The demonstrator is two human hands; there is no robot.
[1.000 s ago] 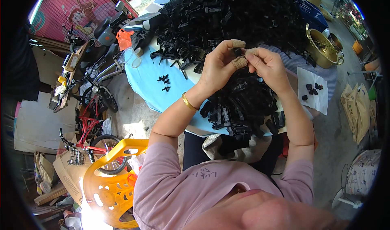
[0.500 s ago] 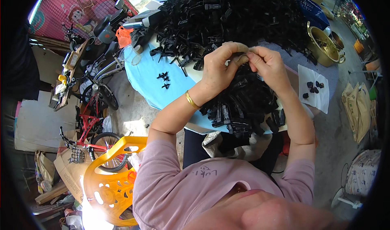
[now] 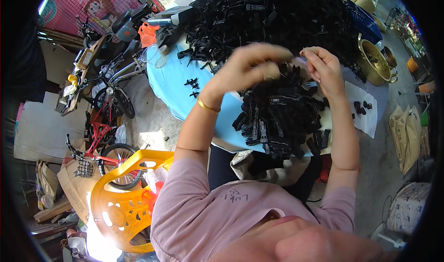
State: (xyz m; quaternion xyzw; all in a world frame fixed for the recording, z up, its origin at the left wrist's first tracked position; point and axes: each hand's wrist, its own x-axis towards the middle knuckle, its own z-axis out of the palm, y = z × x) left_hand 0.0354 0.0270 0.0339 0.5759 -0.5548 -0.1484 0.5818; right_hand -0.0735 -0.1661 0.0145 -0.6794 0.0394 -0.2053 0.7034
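Observation:
My left hand (image 3: 252,67), blurred by motion, is above the near heap, its fingers and thumb apart with nothing visible between them. To its right my right hand (image 3: 324,68) is raised, thumb and fingertips pinched together; a tiny dark bit shows at the tips, too small to name. Beneath both hands lies a near pile of black plastic clip-like parts (image 3: 263,123), some lined up side by side. Behind it rises a much larger heap of similar black parts (image 3: 277,21). A few small black pieces (image 3: 192,87) sit apart on the light-blue table cover (image 3: 169,79).
Several dark lumps (image 3: 358,107) lie on a white sheet (image 3: 367,123) at the right. Beyond are a gold-coloured pot (image 3: 372,63) and a blue box (image 3: 363,19). A clear cup (image 3: 150,55) stands at the table's left. A yellow plastic chair (image 3: 108,202) and red bicycle (image 3: 99,132) are left.
My hands were together at the fingertips and are now apart. The left has moved left and loosened its fingers; the right has shifted slightly right, still pinching.

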